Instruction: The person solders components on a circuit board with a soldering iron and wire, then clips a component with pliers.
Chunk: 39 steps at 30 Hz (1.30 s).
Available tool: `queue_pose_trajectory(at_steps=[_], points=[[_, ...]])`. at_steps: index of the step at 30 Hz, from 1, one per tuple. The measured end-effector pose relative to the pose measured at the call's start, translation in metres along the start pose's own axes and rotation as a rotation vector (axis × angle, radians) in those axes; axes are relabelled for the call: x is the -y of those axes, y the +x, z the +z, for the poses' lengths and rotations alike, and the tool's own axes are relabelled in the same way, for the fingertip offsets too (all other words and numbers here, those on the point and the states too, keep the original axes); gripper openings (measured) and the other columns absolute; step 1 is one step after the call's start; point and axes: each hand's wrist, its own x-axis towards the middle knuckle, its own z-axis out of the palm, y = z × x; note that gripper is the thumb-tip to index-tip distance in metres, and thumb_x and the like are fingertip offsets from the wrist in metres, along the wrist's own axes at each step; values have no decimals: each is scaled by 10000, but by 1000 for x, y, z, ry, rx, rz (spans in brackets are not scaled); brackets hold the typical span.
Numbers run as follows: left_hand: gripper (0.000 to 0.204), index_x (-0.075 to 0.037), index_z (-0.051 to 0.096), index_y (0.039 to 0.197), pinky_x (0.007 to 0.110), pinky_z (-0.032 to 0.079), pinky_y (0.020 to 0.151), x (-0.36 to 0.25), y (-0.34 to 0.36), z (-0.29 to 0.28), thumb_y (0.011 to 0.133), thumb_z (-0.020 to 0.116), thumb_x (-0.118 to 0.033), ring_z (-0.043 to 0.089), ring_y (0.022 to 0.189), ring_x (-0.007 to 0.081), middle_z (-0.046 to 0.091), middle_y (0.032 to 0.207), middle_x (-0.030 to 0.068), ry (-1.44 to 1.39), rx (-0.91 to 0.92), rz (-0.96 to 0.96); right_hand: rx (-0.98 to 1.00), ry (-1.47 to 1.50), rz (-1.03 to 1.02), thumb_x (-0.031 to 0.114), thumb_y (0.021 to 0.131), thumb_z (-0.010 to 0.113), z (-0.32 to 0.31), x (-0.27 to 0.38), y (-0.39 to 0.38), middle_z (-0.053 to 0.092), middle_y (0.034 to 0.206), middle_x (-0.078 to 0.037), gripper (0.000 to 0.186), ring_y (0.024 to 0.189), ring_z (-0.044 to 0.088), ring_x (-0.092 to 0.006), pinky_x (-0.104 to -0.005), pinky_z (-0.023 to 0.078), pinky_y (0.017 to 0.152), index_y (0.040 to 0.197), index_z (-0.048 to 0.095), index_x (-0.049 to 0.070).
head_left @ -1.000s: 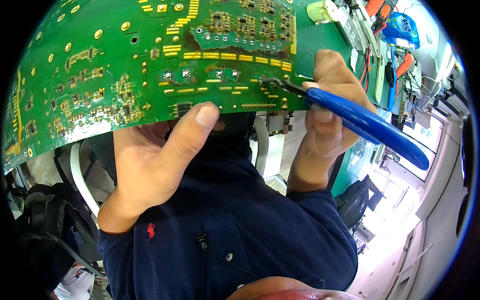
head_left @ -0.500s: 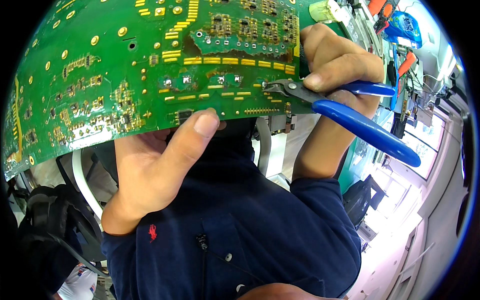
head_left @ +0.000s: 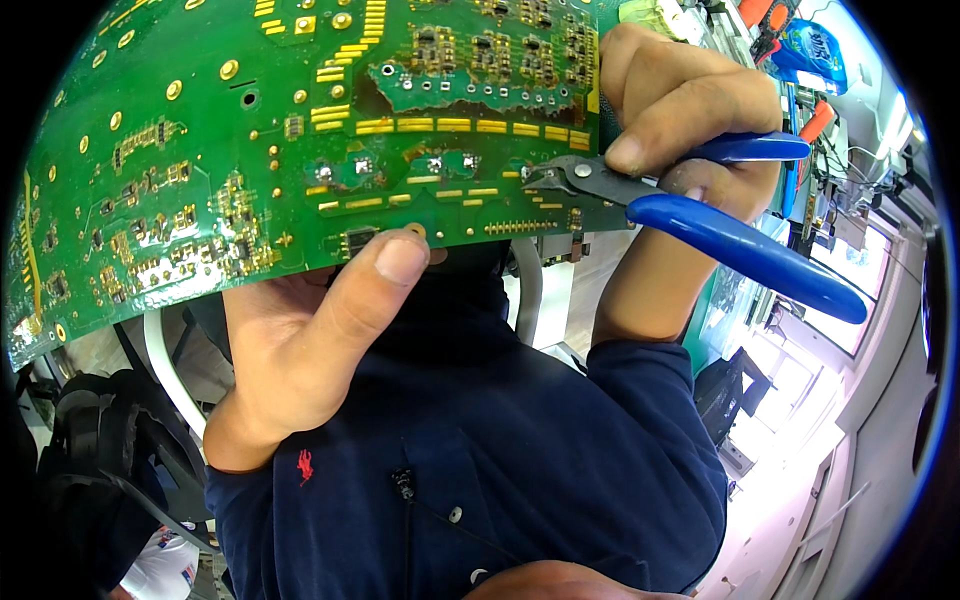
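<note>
A large green circuit board [head_left: 200,110] with gold pads and small components fills the upper left. My left hand [head_left: 310,340] grips its near edge, thumb on top and the fingers hidden underneath. In my right hand [head_left: 690,110] is a pair of side cutters [head_left: 740,245] with blue handles. Their dark jaws rest at the board's right part, by the end of a row of shiny solder joints [head_left: 430,163]. Whether the jaws pinch anything is too small to tell. A ragged brown-edged patch [head_left: 470,95] lies above that row.
Beyond my right hand, a blue packet [head_left: 808,55] and orange-handled tools [head_left: 815,125] crowd the green bench. A pale yellow-green roll [head_left: 650,18] sits beside the board's far right corner. A black bag-like object [head_left: 100,450] is at the lower left.
The board has shifted slightly left, its left side a little higher. My right hand and the cutters' handles have moved slightly right, while the jaws stay at nearly the same spot.
</note>
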Motion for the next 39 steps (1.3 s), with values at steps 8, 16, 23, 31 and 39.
queue_pose_trajectory(at_steps=[8,16,23,31,39], points=[[254,26,566,1082,275,486,783,3,0,2,840,638,-1,612,862,145,645,966,96,-26,-21,12,147,-66,-8,260,833,643,-14,4,11,538,670,-81,311,606,427,-169,-312,305,559,864,659,-50],[358,54,511,1054,322,530,664,6,0,5,882,622,-240,656,767,268,641,898,177,217,-54,61,31,7,-192,243,766,751,-9,-13,22,589,590,-109,300,527,499,-168,-289,360,499,785,698,-52],[338,61,521,1040,317,528,665,7,-3,1,884,620,-222,652,765,252,644,885,177,226,-53,56,162,-91,-12,283,828,658,-15,7,23,527,647,-75,324,587,423,-165,-308,297,536,812,659,-41],[279,55,555,1029,287,516,677,3,-4,2,852,653,-137,643,773,200,654,883,143,179,-52,12,-339,-228,93,269,813,672,34,20,4,527,603,-84,321,560,416,-175,-301,282,512,776,646,-49],[317,66,539,1049,286,518,646,3,-4,5,888,620,-194,648,725,214,658,867,157,192,-44,28,-807,-318,348,174,762,657,81,39,2,514,607,-83,245,572,407,-154,-275,253,500,796,638,-68]])
